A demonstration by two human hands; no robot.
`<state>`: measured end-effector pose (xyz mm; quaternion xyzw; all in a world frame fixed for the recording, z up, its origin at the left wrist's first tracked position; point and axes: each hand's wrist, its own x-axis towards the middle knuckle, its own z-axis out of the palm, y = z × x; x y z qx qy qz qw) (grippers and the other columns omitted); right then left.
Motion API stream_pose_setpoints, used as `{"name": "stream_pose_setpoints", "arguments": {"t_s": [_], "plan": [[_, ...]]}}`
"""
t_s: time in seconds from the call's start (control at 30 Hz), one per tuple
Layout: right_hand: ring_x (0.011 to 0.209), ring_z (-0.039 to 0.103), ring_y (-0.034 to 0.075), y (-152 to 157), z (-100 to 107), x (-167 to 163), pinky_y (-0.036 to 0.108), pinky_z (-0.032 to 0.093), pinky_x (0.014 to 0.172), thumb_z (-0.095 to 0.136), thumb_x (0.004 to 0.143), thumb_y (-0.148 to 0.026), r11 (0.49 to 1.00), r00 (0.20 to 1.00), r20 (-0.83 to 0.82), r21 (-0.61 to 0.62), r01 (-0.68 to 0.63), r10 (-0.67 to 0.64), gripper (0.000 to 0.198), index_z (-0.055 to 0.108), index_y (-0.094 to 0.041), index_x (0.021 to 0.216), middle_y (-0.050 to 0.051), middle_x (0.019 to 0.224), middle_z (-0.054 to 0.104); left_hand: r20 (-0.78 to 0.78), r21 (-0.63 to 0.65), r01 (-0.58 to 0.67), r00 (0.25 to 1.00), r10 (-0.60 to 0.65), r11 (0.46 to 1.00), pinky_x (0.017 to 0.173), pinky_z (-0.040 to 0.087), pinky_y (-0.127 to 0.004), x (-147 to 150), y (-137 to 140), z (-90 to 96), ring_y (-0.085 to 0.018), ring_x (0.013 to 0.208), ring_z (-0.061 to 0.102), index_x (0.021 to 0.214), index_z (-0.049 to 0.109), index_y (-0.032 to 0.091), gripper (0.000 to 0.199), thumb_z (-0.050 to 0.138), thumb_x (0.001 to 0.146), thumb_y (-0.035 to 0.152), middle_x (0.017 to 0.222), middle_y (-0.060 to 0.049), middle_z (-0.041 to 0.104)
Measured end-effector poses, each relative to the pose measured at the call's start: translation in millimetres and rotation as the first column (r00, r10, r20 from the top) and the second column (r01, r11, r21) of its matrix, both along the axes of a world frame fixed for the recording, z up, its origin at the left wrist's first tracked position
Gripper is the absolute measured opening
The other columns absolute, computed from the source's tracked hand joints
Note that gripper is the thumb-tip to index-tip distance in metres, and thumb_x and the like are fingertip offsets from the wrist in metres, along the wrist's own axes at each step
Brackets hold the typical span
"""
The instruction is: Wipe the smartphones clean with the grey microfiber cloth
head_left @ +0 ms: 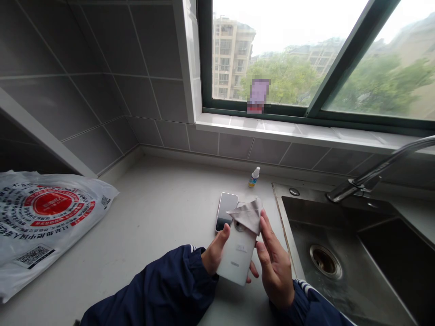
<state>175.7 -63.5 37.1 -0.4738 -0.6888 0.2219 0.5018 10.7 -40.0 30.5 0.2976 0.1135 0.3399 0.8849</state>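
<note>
A white smartphone (237, 253), its back and camera ring toward me, is gripped in my left hand (215, 250). The left thumb lies on one side edge and its fingertips show past the other. A grey cloth (249, 215) drapes over the phone's top end, partly covering the camera area. My right hand (276, 267) presses the cloth's right side against the phone's edge with its fingers. Behind them a second phone (226, 207) lies screen up on the counter. A small white spray bottle (253, 177) with a blue and yellow label stands farther back.
To the right is a steel sink (288, 226) with a drain (325, 261) and a chrome faucet (370, 174). A printed plastic bag (74, 240) lies at the left on the white counter (146, 208). A tiled wall and window sill (285, 134) run along the back.
</note>
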Motion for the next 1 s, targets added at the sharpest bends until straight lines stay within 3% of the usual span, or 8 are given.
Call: {"name": "stream_pose_setpoints", "arguments": {"t_s": [0.07,0.17,0.27,0.37,0.57,0.73,0.87,1.0], "plan": [[0.144,0.030,0.030,-1,-2,-2,0.047,0.042,0.110,0.039,0.101,-0.030,1.000,0.999,0.042,-0.002,-0.031,0.031,0.053,0.031,-0.021,0.153,0.009,0.159,0.028,0.052,-0.064,0.005,0.999,-0.001,0.998,0.067,0.055,-0.040,-1,3,-0.8,-0.029,0.083,0.071,0.140,0.048,0.014,0.090,0.027,0.083,0.081,0.123,-0.022,0.063],[0.147,0.021,0.032,0,-5,-3,0.056,0.032,0.115,0.040,0.101,-0.028,0.996,0.980,0.181,0.021,-0.087,0.082,0.054,0.030,-0.022,0.153,0.008,0.160,0.025,0.069,-0.146,-0.023,0.997,0.033,0.989,0.078,0.054,-0.046,0,6,-1.6,-0.032,0.097,0.069,0.144,0.043,0.020,0.086,0.025,0.085,0.079,0.130,-0.020,0.060],[0.149,0.013,0.033,1,-7,-2,0.065,0.022,0.115,0.040,0.101,-0.025,0.994,0.950,0.303,0.051,-0.099,0.079,0.053,0.030,-0.022,0.153,0.008,0.160,0.025,0.084,-0.196,-0.152,0.982,0.171,0.969,0.091,0.049,-0.048,4,9,0.9,-0.032,0.108,0.065,0.146,0.040,0.018,0.079,0.029,0.090,0.071,0.130,-0.019,0.061],[0.148,0.016,0.034,1,-7,-1,0.065,0.025,0.114,0.042,0.100,-0.024,0.993,0.942,0.326,0.064,-0.104,0.078,0.055,0.028,-0.021,0.154,0.010,0.159,0.026,0.106,-0.210,-0.279,0.946,0.305,0.937,0.100,0.044,-0.046,8,12,4.7,-0.032,0.116,0.061,0.146,0.041,0.013,0.071,0.034,0.094,0.061,0.130,-0.020,0.061],[0.147,0.021,0.034,-2,-8,-3,0.061,0.033,0.112,0.045,0.098,-0.022,0.990,0.945,0.316,0.080,-0.119,0.088,0.059,0.027,-0.018,0.154,0.012,0.160,0.023,0.093,-0.225,-0.316,0.935,0.343,0.922,0.100,0.044,-0.046,8,12,5.7,-0.034,0.118,0.059,0.145,0.042,0.013,0.074,0.036,0.092,0.065,0.130,-0.020,0.062],[0.149,0.014,0.034,-2,-8,-7,0.062,0.030,0.114,0.044,0.099,-0.021,0.988,0.932,0.349,0.079,-0.129,0.094,0.060,0.024,-0.020,0.155,0.010,0.161,0.022,0.093,-0.225,-0.288,0.945,0.315,0.931,0.097,0.046,-0.047,7,12,8.8,-0.034,0.120,0.058,0.144,0.043,0.013,0.076,0.033,0.091,0.066,0.130,-0.021,0.061],[0.148,0.016,0.034,-1,-8,-7,0.062,0.029,0.114,0.045,0.099,-0.021,0.983,0.909,0.400,0.087,-0.164,0.116,0.059,0.026,-0.018,0.154,0.012,0.160,0.024,0.131,-0.235,-0.239,0.953,0.275,0.942,0.098,0.045,-0.047,5,13,5.3,-0.033,0.120,0.058,0.140,0.049,0.015,0.077,0.030,0.090,0.070,0.130,-0.019,0.062],[0.148,0.018,0.034,-4,-5,-5,0.063,0.028,0.114,0.047,0.096,-0.017,0.966,0.872,0.471,0.139,-0.220,0.131,0.058,0.031,-0.019,0.152,0.012,0.157,0.031,0.118,-0.281,-0.312,0.927,0.355,0.907,0.102,0.042,-0.045,4,15,6.6,-0.032,0.115,0.061,0.127,0.060,0.010,0.078,0.031,0.089,0.072,0.119,-0.018,0.068]]}}
